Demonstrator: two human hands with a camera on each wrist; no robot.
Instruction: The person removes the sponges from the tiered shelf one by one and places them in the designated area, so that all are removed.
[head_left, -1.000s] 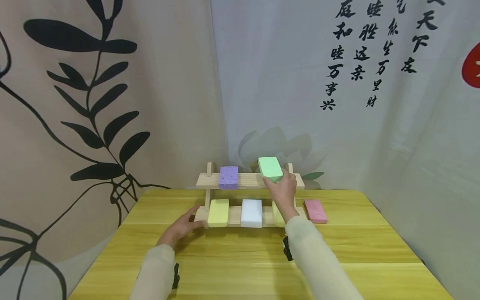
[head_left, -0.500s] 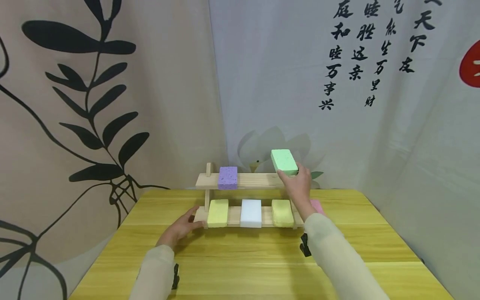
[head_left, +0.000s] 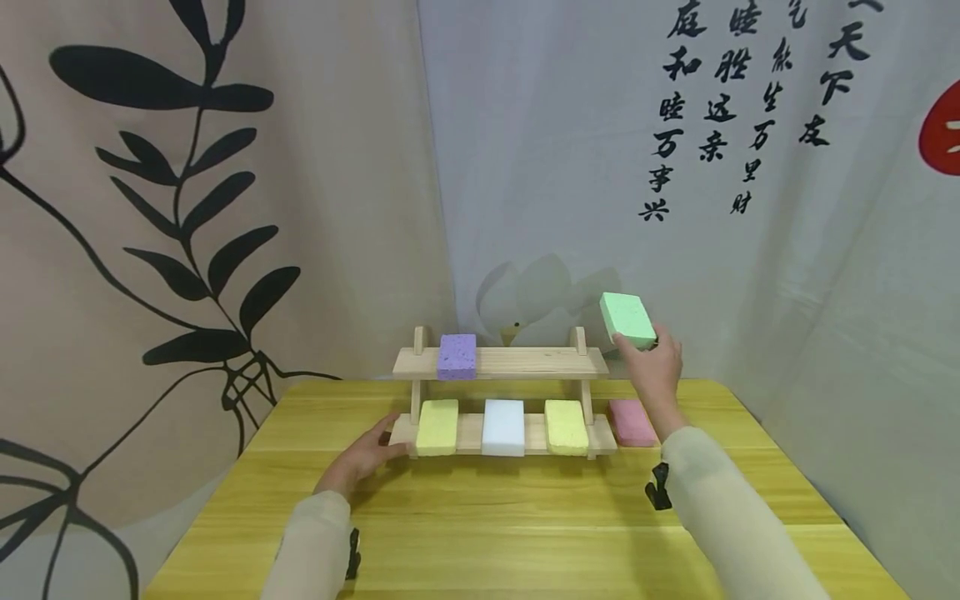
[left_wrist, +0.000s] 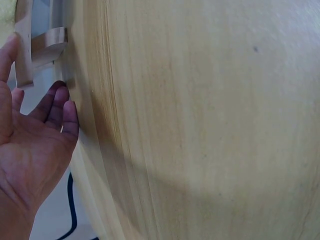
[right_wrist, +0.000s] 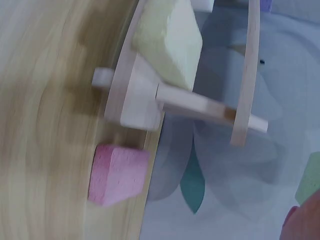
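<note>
My right hand [head_left: 655, 367] pinches a light green sponge [head_left: 627, 319] in the air, right of the two-tier wooden rack [head_left: 540, 362]. In the right wrist view only a fingertip and a corner of this sponge [right_wrist: 311, 182] show. My left hand [head_left: 362, 457] touches the left end of the rack's lower board; its fingers look relaxed in the left wrist view. A purple sponge [head_left: 457, 357] sits on the upper board. Along the lower board lean a yellow sponge [head_left: 437, 427], a white sponge [head_left: 503, 427] and another yellow sponge [head_left: 566, 427].
A pink sponge [head_left: 632, 422] lies on the wooden table [head_left: 480, 525], just right of the rack. Behind the table hangs a pale cloth [head_left: 360, 208] printed with leaves and characters. A dark cable [left_wrist: 72, 207] shows past the table's edge.
The right hand has carried the green sponge right and slightly up, from over the upper board to beyond the rack's right end. The left hand has stayed where it was.
</note>
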